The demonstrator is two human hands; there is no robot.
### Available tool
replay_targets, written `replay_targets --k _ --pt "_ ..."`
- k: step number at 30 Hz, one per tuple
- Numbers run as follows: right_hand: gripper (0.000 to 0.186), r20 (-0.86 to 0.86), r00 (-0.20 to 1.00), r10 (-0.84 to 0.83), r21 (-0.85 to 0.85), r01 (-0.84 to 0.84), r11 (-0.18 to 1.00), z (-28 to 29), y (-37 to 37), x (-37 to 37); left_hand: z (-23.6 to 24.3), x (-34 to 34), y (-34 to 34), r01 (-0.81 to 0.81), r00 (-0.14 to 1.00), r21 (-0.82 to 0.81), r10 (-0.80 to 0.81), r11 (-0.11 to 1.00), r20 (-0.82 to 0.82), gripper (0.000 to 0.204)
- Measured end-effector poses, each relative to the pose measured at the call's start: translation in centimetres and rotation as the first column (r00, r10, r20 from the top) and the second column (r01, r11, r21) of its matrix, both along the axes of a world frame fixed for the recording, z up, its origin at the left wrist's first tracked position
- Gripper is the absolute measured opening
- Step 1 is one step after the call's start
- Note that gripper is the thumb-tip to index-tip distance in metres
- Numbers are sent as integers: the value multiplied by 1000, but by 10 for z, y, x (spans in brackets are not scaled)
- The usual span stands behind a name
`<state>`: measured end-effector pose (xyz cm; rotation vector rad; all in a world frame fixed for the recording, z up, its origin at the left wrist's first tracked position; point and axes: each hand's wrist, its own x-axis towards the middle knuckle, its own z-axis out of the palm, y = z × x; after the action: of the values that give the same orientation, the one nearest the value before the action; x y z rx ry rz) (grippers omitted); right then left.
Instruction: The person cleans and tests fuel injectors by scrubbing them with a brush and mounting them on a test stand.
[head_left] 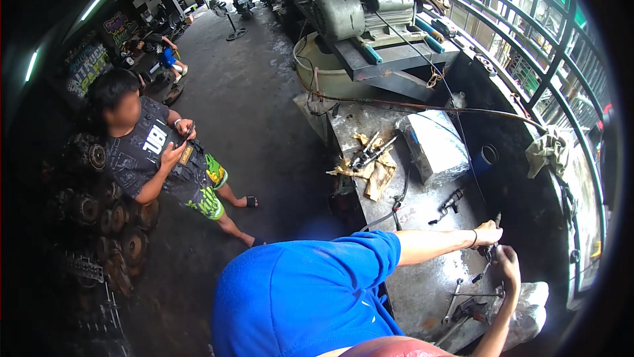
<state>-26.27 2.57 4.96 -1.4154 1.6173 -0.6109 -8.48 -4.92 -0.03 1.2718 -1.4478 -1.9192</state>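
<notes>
Between left hand (pixel 487 234) and right hand (pixel 507 264), a dark part (pixel 487 253); both grip it.

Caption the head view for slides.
Left hand, right hand close together at a grey metal workbench bearing a silvery wrapped box.

Ran along the right as a grey metal workbench (pixel 415 292), and bore plenty! Showed crumpled brown paper (pixel 378 184) at the far left, a silver-wrapped box (pixel 432 149) just right of that, then, nearer, a small dark metal part (pixel 449 206). Nearer still, carried a wrench (pixel 453 300) and, at the right, a clear plastic bag (pixel 530 311).
</notes>
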Motion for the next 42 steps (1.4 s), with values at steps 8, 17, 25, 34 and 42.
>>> replay_targets --k 8,17,25,34,42 --pt "28 -233 960 155 -92 -180 979 -25 9 -11 0 -5 -3 -16 1000 -70 14 997 -21 56" --pt "42 -19 992 -122 -9 122 992 -20 9 -6 -3 -16 3 -131 991 -55 132 990 14 45" --pt "43 -160 985 60 140 -38 989 -15 -3 -13 -1 -11 4 -85 996 -18 85 996 -5 41" --pt "38 -188 981 36 19 -33 999 -7 1 -5 4 -13 0 -109 994 60 111 992 -21 49" --pt "47 15 1000 21 75 -22 997 3 13 9 -20 -16 -1 -133 988 33 135 990 -69 39"
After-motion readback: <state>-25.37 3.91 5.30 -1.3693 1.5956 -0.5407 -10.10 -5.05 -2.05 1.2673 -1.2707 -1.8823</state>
